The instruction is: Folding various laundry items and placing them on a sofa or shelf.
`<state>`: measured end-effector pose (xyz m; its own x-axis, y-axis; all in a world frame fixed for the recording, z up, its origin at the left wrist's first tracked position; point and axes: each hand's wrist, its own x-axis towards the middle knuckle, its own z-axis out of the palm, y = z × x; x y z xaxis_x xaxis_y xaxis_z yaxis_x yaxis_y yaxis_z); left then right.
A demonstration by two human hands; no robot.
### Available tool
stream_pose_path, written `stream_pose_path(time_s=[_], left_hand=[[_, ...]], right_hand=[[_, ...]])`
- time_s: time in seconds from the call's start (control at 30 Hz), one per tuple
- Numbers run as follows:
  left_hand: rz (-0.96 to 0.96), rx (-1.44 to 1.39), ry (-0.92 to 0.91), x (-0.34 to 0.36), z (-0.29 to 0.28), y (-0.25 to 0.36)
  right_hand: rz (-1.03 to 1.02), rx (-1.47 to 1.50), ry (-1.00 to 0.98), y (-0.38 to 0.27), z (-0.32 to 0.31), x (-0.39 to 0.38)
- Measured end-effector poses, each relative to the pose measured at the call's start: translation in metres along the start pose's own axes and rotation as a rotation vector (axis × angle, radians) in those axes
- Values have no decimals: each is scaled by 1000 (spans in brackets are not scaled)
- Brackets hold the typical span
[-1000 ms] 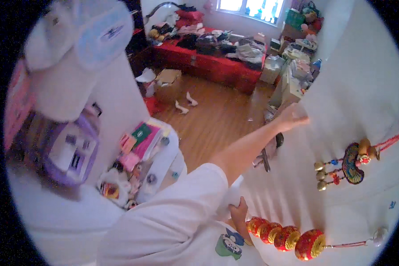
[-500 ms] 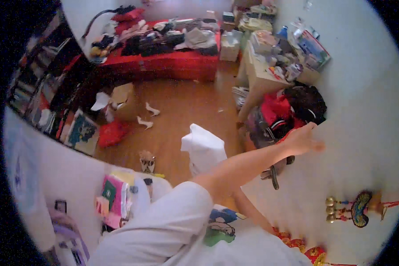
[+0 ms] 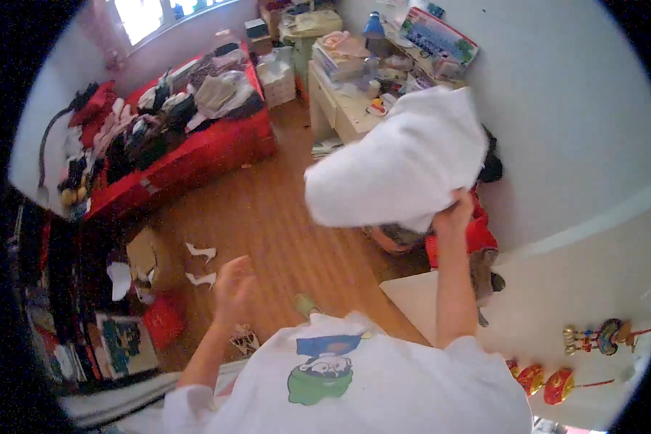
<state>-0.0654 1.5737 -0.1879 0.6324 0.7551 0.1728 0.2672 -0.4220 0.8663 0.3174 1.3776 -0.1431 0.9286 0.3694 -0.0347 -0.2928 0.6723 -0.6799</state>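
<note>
My right hand (image 3: 456, 211) is closed on the lower edge of a large white cloth (image 3: 401, 159). The cloth is bunched and puffed out, slightly blurred, and hangs in the air before the desk, covering part of it. My left hand (image 3: 235, 286) is held out over the floor at the left. Its fingers look loosely apart, and nothing shows in it. White high-heeled shoes (image 3: 201, 252) stand on the floor beyond it.
A red bed (image 3: 188, 163) piled with clothes is at the far left. A cluttered cream desk (image 3: 324, 98) stands against the right wall, a red cloth heap (image 3: 482, 242) nearer. Dark shelves (image 3: 65, 289) line the left. Bell ornaments (image 3: 607, 338) hang at right.
My left arm, which reached across to the right, is now back on the left. The white cloth has risen and moved right in my right hand. My view has turned right.
</note>
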Motion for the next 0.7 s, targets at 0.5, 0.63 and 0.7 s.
stream_pose_path(time_s=[0.5, 0.63, 0.7], left_hand=[[-655, -263, 164, 33, -59, -220], [-645, -262, 219, 73, -46, -223], [-699, -277, 225, 92, -48, -229]], right_hand=[[-822, -137, 299, -113, 31, 148], [-848, -363, 415, -93, -27, 194], [-556, 156, 409, -72, -41, 205]])
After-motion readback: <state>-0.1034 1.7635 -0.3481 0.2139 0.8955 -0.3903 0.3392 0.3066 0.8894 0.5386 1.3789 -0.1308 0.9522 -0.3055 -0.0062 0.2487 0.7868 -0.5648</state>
